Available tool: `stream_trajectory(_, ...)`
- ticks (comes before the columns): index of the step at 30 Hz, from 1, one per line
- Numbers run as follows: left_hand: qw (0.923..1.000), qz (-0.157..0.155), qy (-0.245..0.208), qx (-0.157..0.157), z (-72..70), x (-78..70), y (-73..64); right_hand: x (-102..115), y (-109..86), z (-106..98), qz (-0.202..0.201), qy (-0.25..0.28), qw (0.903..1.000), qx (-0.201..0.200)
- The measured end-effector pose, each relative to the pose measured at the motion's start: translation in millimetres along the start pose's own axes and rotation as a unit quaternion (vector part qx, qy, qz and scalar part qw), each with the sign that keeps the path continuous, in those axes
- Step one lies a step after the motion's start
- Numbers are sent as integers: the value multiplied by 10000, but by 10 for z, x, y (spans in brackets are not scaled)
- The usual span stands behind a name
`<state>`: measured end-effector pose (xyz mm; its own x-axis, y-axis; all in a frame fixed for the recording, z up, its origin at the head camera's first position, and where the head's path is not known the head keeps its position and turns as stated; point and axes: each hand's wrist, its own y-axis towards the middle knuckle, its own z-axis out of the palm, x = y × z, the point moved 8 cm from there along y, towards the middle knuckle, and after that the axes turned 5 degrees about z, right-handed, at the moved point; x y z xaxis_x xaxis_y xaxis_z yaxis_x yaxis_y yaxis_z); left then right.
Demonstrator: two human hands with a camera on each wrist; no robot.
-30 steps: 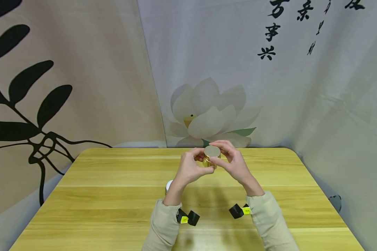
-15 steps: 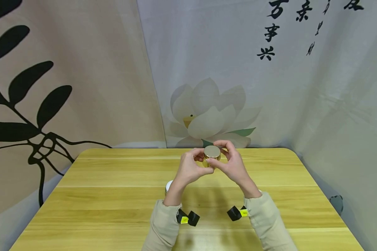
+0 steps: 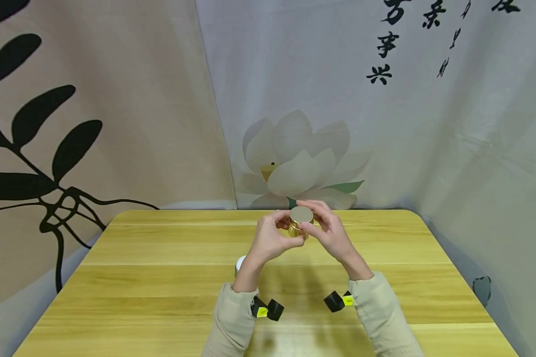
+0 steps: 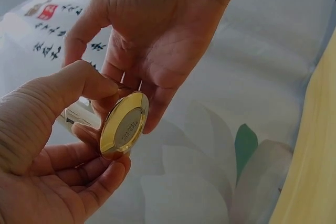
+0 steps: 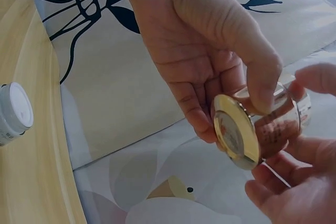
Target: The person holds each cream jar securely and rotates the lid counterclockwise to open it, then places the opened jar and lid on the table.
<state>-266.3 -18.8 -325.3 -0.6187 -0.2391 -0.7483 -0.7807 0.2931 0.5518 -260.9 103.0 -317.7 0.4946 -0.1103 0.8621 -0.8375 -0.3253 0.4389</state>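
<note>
A shiny gold jar [image 3: 293, 232] is held upright above the back of the table, between both hands. The left hand [image 3: 270, 240] grips its lower body between thumb and fingers. Around the top, the right hand [image 3: 335, 238] holds the flat round lid [image 3: 301, 214], thumb at the front and fingers at the far side. In the left wrist view the jar's wide gold base [image 4: 126, 125] shows a grey disc with small print. The right wrist view shows the same base [image 5: 234, 132] and the mirror-like body, with the right hand's fingertips [image 5: 317, 77] by the top end.
A small jar with a white lid [image 5: 21, 103] stands on the wooden table [image 3: 169, 287], partly hidden behind the left forearm in the head view. Printed cloth [image 3: 152, 99] hangs behind the table. Black wrist cameras [image 3: 274, 310] sit at both cuffs.
The right hand's fingers drew back around the lid half a second ago and now reach around its far side again. The left hand and the jar stay in place.
</note>
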Motion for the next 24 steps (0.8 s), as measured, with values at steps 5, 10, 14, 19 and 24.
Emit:
stream_trajectory(5,10000,-39,-21,-21,-3,11,-1,-50,0,-21,239,-55,9993,-267)
stream_trajectory(10,9999,-85,-128,-11,5,15,-1,-80,10,-33,328,-19,9983,-473)
stream_trajectory(14,9999,-54,-141,-18,4,9,-1,-64,7,-30,187,-7,9990,-405)
stream_trajectory(19,9999,32,-139,-10,2,0,-6,-33,3,4,-39,-67,9999,-101)
stream_trajectory(24,9999,93,-99,-9,3,-1,-9,-14,-5,22,-95,-225,9997,15)
